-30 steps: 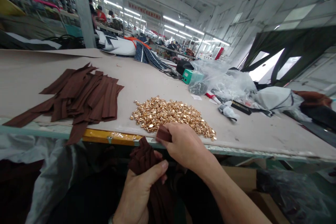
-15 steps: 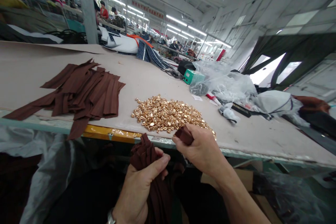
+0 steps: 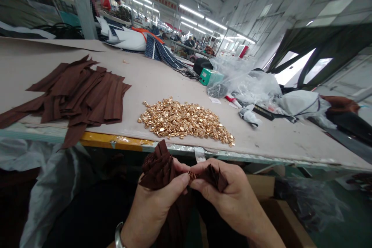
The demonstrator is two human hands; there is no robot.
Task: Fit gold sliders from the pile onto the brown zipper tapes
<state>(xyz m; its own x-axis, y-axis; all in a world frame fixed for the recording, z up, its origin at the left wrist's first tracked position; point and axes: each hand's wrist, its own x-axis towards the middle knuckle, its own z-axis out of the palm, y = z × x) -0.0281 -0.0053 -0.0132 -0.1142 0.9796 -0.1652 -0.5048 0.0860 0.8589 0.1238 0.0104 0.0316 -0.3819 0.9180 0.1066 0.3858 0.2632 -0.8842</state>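
Observation:
A bundle of dark brown strips (image 3: pixel 159 166) is gripped in my left hand (image 3: pixel 158 201), in front of the table edge. My right hand (image 3: pixel 229 192) is closed on another folded piece of brown strip (image 3: pixel 215 178). The fingertips of both hands meet around small copper-gold pieces (image 3: pixel 192 176), partly hidden by the fingers. Just beyond the hands, a heap of small shiny gold pieces (image 3: pixel 183 119) lies on the table. To its left, a pile of brown strips (image 3: pixel 84 95) overhangs the front edge.
The beige table (image 3: pixel 279 139) has a yellow-taped edge at the left. Clear plastic bags (image 3: pixel 247 81), a green box (image 3: pixel 208 76) and a black bar (image 3: pixel 263 112) lie at the right. Below the table is a cardboard box (image 3: pixel 285 217). People sit far behind.
My right hand has come down from the heap's edge to meet my left fingertips. Small copper-gold pieces now show between them. The view has shifted slightly.

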